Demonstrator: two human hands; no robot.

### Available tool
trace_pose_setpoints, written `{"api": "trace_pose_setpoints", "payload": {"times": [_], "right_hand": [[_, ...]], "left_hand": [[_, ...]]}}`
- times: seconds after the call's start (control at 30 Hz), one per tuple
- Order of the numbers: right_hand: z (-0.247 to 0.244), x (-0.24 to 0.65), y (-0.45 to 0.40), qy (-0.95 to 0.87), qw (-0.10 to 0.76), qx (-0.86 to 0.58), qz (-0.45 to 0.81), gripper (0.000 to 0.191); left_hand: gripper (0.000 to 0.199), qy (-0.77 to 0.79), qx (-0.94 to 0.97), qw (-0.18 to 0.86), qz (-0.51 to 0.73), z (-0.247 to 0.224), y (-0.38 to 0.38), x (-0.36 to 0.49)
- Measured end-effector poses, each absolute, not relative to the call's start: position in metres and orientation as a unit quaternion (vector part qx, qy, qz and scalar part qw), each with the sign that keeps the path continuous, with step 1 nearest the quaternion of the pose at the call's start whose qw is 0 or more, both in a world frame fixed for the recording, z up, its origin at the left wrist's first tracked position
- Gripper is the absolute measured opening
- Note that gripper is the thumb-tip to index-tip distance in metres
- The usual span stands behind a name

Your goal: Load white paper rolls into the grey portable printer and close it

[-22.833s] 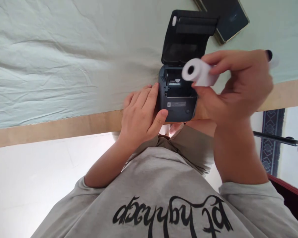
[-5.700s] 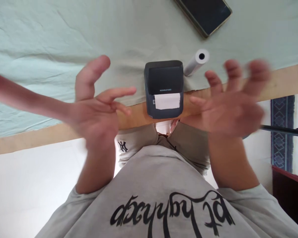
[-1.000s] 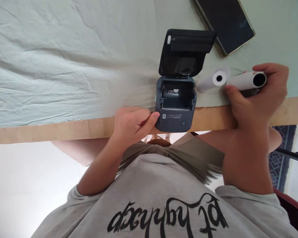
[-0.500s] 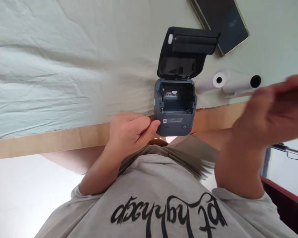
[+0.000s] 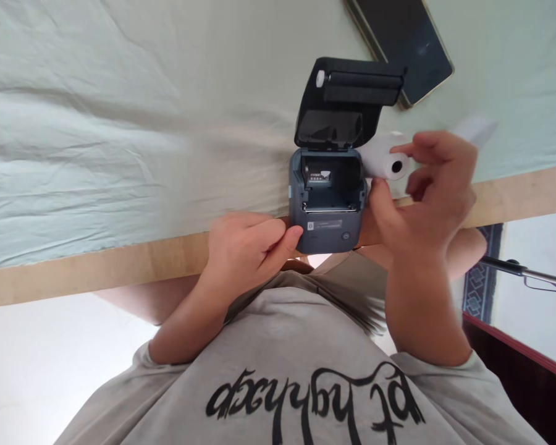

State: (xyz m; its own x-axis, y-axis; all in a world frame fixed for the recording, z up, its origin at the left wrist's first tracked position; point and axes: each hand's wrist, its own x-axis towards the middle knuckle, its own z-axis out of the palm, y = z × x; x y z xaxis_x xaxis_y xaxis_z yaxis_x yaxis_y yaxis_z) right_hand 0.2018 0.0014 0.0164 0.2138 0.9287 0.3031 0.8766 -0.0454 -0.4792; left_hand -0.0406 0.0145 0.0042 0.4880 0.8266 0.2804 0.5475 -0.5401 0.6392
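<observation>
A dark blue-grey printer [image 5: 328, 232] stands with its black lid [image 5: 333, 123] raised and its paper bay showing. My left hand [image 5: 250, 250] grips its lower left corner, thumb on top and fingers curled. Just right of the bay, my right hand [image 5: 426, 191] has thumb and forefinger around the end of a white paper roll [image 5: 375, 154]; the other fingers are curled. Beyond that hand, a second white roll [image 5: 477, 130] shows blurred and is partly hidden by it.
A dark phone-like slab [image 5: 412, 49] lies behind the raised lid on the pale green cloth [image 5: 189, 111]. The table's wooden edge [image 5: 97, 272] runs in front of my body. A thin metal rod [image 5: 532, 272] is at the far right, below the edge.
My right hand has moved left from the right side and taken hold of the nearer roll, which has shifted slightly toward me. My left hand keeps its grip on the printer.
</observation>
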Motion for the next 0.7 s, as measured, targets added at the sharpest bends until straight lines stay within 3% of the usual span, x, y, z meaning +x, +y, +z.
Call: {"api": "trace_pose_setpoints", "payload": {"times": [0.2,0.47,0.53,0.7], "right_hand": [[-0.003,0.206,0.002,-0.650,0.354,-0.665,0.103,0.035],[-0.024,0.218,0.011,-0.650,0.452,-0.586,0.175,0.045],[-0.020,0.218,0.009,-0.656,0.447,-0.579,0.190,0.049],[-0.014,0.218,0.008,-0.698,0.372,-0.594,0.148,0.037]], "left_hand": [[0.055,0.412,0.831,0.230,0.296,0.004,0.013,-0.040],[0.055,0.410,0.836,0.229,0.284,0.004,0.013,-0.041],[0.055,0.411,0.836,0.226,0.283,0.005,0.013,-0.041],[0.053,0.410,0.833,0.226,0.294,0.003,0.011,-0.040]]}}
